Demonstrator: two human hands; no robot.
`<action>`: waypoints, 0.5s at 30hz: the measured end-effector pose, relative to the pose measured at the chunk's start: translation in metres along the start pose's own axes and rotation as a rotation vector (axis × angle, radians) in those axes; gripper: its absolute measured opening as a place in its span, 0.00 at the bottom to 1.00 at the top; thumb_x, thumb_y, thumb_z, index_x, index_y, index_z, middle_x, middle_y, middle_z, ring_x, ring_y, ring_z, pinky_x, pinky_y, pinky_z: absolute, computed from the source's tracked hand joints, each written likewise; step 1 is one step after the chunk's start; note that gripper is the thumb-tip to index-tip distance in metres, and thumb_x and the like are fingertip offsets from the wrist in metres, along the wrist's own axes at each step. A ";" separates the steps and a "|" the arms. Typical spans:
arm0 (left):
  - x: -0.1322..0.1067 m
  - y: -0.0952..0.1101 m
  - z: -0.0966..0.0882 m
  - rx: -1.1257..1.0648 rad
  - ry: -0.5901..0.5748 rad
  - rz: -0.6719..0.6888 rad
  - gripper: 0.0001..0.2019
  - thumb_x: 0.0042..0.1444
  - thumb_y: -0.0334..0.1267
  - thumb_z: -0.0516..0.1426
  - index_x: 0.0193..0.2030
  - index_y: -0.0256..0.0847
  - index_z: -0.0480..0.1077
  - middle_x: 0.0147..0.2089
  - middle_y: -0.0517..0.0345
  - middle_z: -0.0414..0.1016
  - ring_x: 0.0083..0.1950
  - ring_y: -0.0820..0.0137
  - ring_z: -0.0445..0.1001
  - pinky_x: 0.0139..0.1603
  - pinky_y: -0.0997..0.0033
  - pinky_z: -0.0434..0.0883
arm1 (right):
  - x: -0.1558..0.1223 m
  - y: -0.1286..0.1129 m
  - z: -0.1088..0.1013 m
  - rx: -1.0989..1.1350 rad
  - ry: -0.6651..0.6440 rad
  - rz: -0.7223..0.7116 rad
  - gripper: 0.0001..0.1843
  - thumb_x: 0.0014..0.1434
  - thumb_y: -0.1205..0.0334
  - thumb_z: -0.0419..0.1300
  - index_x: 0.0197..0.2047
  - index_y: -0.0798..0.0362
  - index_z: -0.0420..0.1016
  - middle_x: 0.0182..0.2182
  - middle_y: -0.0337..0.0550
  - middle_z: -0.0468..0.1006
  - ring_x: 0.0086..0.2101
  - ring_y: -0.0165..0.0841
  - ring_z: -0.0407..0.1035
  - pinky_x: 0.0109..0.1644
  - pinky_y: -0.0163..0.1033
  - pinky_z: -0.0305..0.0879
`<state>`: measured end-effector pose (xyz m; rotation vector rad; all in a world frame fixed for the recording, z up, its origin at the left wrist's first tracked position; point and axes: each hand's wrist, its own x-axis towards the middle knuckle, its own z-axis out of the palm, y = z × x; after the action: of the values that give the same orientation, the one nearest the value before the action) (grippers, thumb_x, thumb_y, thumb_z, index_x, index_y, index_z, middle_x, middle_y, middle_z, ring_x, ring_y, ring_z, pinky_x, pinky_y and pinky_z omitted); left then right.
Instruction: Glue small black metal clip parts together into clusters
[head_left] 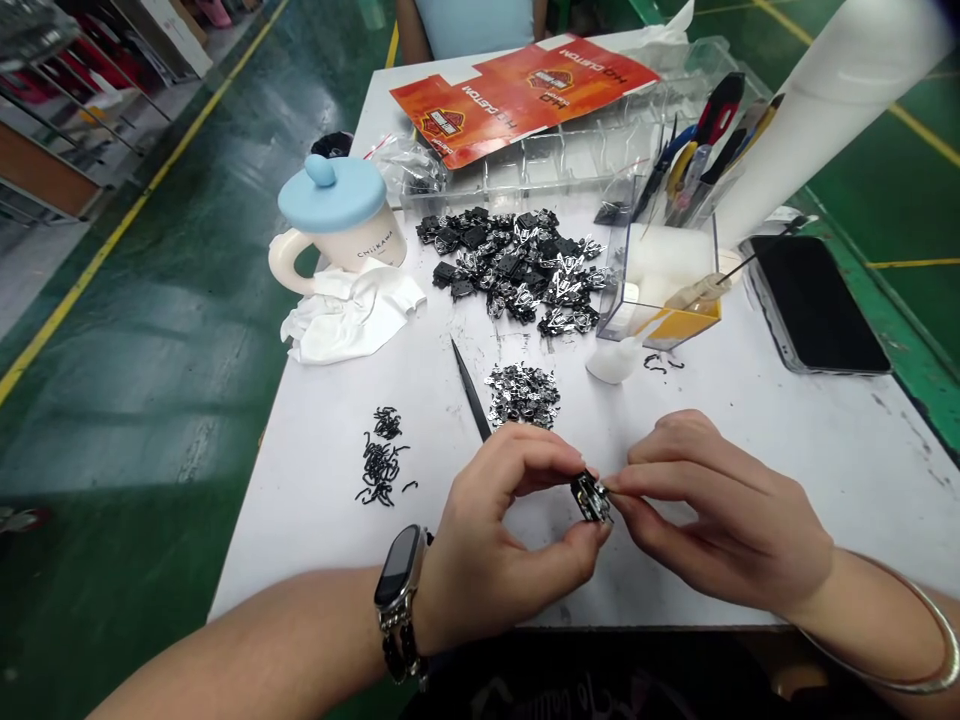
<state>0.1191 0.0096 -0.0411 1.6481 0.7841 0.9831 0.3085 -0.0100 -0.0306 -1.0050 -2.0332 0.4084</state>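
Observation:
Near the front of the white table, my left hand [517,530] grips a small black part with shiny metal pieces [592,498] between thumb and fingers. My right hand [712,510] is closed in a pinch at the part's right edge; whatever lies between those fingertips is too small to name. Just beyond my left hand lie a heap of tiny metal pieces [523,393] and black pointed tweezers [471,392], their near end touching or passing behind the hand. Small black curved pieces [382,468] are scattered to the left. Farther back spreads a pile of similar black-and-metal parts [517,262].
At the back left stands a lidded mug [341,215] beside crumpled tissue [352,312]. A clear tool holder [660,290] and a phone [821,305] occupy the right. Orange printed card [525,95] lies over a clear compartment tray [555,160]. Another person [476,28] sits opposite.

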 end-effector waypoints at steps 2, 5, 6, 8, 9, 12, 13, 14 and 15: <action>0.000 0.000 0.000 -0.006 -0.001 -0.005 0.17 0.47 0.27 0.62 0.44 0.40 0.67 0.43 0.52 0.69 0.44 0.69 0.72 0.45 0.71 0.76 | -0.002 0.001 -0.001 -0.012 -0.025 -0.012 0.12 0.54 0.75 0.58 0.41 0.53 0.70 0.28 0.43 0.73 0.29 0.30 0.66 0.32 0.40 0.64; 0.000 0.000 0.000 -0.001 -0.002 -0.014 0.16 0.47 0.26 0.62 0.43 0.39 0.67 0.43 0.52 0.69 0.44 0.70 0.73 0.45 0.72 0.76 | -0.005 0.002 -0.002 -0.030 -0.044 -0.027 0.10 0.56 0.75 0.57 0.41 0.56 0.70 0.29 0.43 0.72 0.30 0.30 0.65 0.34 0.40 0.63; 0.000 -0.001 0.000 0.004 -0.002 -0.015 0.16 0.46 0.26 0.62 0.43 0.39 0.68 0.43 0.52 0.69 0.44 0.70 0.73 0.44 0.72 0.76 | -0.005 0.002 -0.002 -0.032 -0.050 -0.029 0.09 0.56 0.76 0.57 0.40 0.57 0.70 0.29 0.44 0.72 0.31 0.30 0.65 0.35 0.40 0.63; -0.001 -0.001 0.000 0.019 -0.001 -0.013 0.16 0.46 0.26 0.63 0.43 0.39 0.68 0.43 0.52 0.70 0.44 0.69 0.73 0.44 0.72 0.76 | -0.007 0.002 -0.002 -0.033 -0.061 -0.031 0.08 0.56 0.76 0.57 0.40 0.58 0.70 0.30 0.44 0.72 0.31 0.31 0.64 0.36 0.40 0.62; -0.001 -0.002 0.000 0.028 0.001 -0.012 0.17 0.46 0.25 0.63 0.43 0.38 0.68 0.42 0.52 0.70 0.44 0.69 0.73 0.44 0.71 0.76 | -0.007 0.001 -0.002 -0.032 -0.066 -0.029 0.08 0.56 0.75 0.58 0.40 0.59 0.70 0.30 0.44 0.71 0.32 0.31 0.64 0.36 0.40 0.62; -0.001 -0.003 0.001 0.042 0.006 -0.008 0.16 0.46 0.25 0.63 0.42 0.38 0.69 0.42 0.52 0.71 0.44 0.68 0.73 0.44 0.70 0.76 | -0.007 -0.001 -0.001 -0.026 -0.065 -0.001 0.07 0.56 0.75 0.57 0.39 0.59 0.70 0.30 0.44 0.71 0.32 0.31 0.64 0.36 0.39 0.61; -0.001 -0.003 0.001 0.039 0.007 -0.006 0.16 0.46 0.25 0.63 0.43 0.38 0.69 0.42 0.52 0.71 0.44 0.68 0.73 0.44 0.70 0.76 | -0.006 -0.002 0.000 -0.028 -0.060 0.012 0.07 0.56 0.76 0.57 0.38 0.59 0.70 0.29 0.44 0.72 0.32 0.30 0.64 0.36 0.39 0.61; -0.001 -0.003 0.001 0.034 0.007 -0.005 0.16 0.46 0.25 0.63 0.43 0.38 0.69 0.42 0.51 0.71 0.44 0.68 0.73 0.44 0.70 0.76 | -0.006 -0.003 0.001 -0.034 -0.050 0.025 0.06 0.56 0.76 0.57 0.38 0.59 0.70 0.29 0.44 0.72 0.31 0.30 0.64 0.36 0.39 0.61; -0.001 -0.003 0.001 0.030 0.006 -0.004 0.16 0.46 0.25 0.63 0.43 0.38 0.69 0.43 0.51 0.70 0.44 0.68 0.73 0.44 0.71 0.76 | -0.006 -0.003 0.001 -0.040 -0.040 0.035 0.06 0.56 0.76 0.57 0.37 0.59 0.70 0.28 0.44 0.72 0.31 0.30 0.64 0.35 0.38 0.61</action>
<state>0.1191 0.0092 -0.0443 1.6694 0.8096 0.9775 0.3079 -0.0166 -0.0326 -1.0661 -2.0692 0.4110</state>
